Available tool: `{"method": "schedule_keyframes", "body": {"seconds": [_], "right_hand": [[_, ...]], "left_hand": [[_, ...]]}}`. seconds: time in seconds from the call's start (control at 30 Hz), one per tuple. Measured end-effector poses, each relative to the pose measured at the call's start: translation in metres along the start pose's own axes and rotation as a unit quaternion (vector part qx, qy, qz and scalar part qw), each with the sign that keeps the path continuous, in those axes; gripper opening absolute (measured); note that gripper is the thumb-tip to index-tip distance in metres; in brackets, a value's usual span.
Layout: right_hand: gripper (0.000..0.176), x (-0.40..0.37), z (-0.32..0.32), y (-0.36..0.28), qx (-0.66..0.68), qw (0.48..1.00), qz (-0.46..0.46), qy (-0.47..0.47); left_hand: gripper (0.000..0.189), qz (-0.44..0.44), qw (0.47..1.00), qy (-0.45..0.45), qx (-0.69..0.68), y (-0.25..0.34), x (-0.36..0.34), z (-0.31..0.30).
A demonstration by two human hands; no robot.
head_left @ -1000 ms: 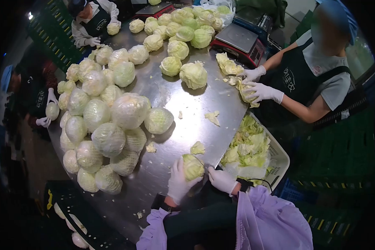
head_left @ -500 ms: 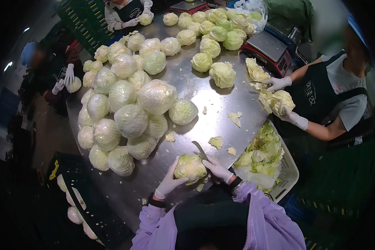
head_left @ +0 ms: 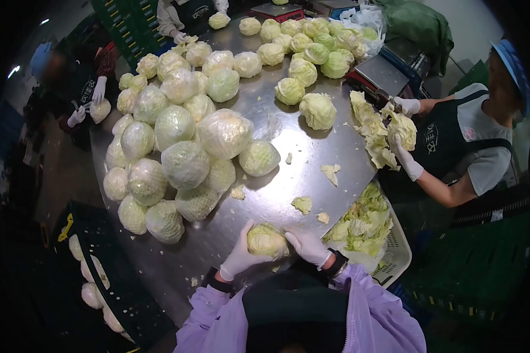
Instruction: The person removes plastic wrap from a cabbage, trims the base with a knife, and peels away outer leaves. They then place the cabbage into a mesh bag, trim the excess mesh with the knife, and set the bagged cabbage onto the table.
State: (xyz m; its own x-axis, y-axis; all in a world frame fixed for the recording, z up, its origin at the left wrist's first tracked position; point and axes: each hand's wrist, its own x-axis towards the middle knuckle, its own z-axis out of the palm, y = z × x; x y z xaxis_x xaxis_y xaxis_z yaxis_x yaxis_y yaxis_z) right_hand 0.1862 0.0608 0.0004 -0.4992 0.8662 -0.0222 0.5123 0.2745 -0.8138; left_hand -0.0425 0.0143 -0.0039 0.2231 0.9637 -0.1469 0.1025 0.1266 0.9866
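Note:
My left hand [head_left: 245,254], in a white glove, cups a trimmed pale-green cabbage [head_left: 267,242] from its left side and underneath, above the near edge of the metal table. On the cabbage's right side is my right hand [head_left: 310,246], also gloved, its fingers closed at the leaves. The knife seen in that hand half a second ago is hidden now; I cannot make out its blade. Loose leaf pieces [head_left: 302,205] lie just beyond my hands. To the left, film- and net-wrapped cabbages [head_left: 185,165] are heaped.
Unwrapped cabbages [head_left: 318,110] stand at the back near red-sided scales [head_left: 383,75]. A white basket [head_left: 401,253] of leaves sits at right. A co-worker's gloved hand [head_left: 403,154] holds a cabbage there. A dark crate [head_left: 109,265] with wrapped cabbages is at lower left.
The knife blade that stood up beside my right hand has gone from sight. The cabbage has turned in my hands. The co-worker at right has raised their cabbage, with leaves hanging beside it.

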Motion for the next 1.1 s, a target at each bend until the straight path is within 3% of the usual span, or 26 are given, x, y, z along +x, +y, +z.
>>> {"method": "schedule_keyframes", "body": {"seconds": [0.13, 0.2, 0.33, 0.5, 0.73, 0.83, 0.9, 0.93, 0.97, 1.03, 1.07, 1.1], "right_hand": [[0.039, 0.002, 0.026, -0.011, -0.035, 0.999, -0.037, 0.020], [0.044, 0.000, 0.032, -0.019, -0.078, 0.992, -0.081, 0.056], [0.049, 0.001, 0.029, -0.023, -0.075, 0.989, -0.116, 0.050], [0.044, 0.009, 0.027, -0.030, -0.121, 0.992, 0.013, -0.023], [0.034, 0.023, 0.029, 0.001, -0.026, 0.999, 0.005, 0.026], [0.032, 0.023, 0.019, 0.039, 0.057, 0.987, 0.151, 0.023], [0.033, 0.012, 0.016, 0.059, 0.086, 0.979, 0.186, 0.006], [0.034, 0.006, 0.015, 0.065, 0.114, 0.969, 0.219, -0.017], [0.038, 0.000, 0.016, 0.071, 0.095, 0.991, 0.088, 0.025], [0.039, -0.002, 0.008, 0.057, 0.043, 0.993, 0.099, 0.052], [0.041, 0.001, -0.006, 0.032, -0.012, 0.990, 0.108, 0.092], [0.049, 0.004, -0.023, 0.002, -0.047, 0.988, 0.137, 0.053]], "left_hand": [[0.100, -0.026, 0.995, 0.064, -0.074, -0.022, -0.014, 0.009], [0.096, -0.098, 0.975, 0.164, -0.117, -0.002, -0.018, 0.025], [0.092, -0.086, 0.978, 0.166, -0.088, -0.026, -0.017, 0.016], [0.088, -0.073, 0.984, 0.153, 0.052, -0.011, -0.013, 0.019], [0.089, -0.045, 0.989, 0.120, 0.068, -0.027, -0.005, 0.010], [0.088, -0.023, 0.992, 0.083, 0.095, -0.011, -0.023, 0.009], [0.091, -0.056, 0.981, 0.142, -0.119, -0.023, -0.042, 0.007], [0.091, -0.057, 0.980, 0.146, -0.119, -0.019, -0.045, 0.004], [0.090, -0.087, 0.974, 0.124, -0.168, -0.015, -0.052, 0.001], [0.089, -0.122, 0.962, 0.111, -0.219, -0.007, -0.059, 0.002], [0.087, -0.115, 0.974, 0.120, -0.154, -0.002, -0.056, 0.006], [0.084, -0.104, 0.982, 0.128, -0.089, 0.001, -0.052, 0.009]]}}
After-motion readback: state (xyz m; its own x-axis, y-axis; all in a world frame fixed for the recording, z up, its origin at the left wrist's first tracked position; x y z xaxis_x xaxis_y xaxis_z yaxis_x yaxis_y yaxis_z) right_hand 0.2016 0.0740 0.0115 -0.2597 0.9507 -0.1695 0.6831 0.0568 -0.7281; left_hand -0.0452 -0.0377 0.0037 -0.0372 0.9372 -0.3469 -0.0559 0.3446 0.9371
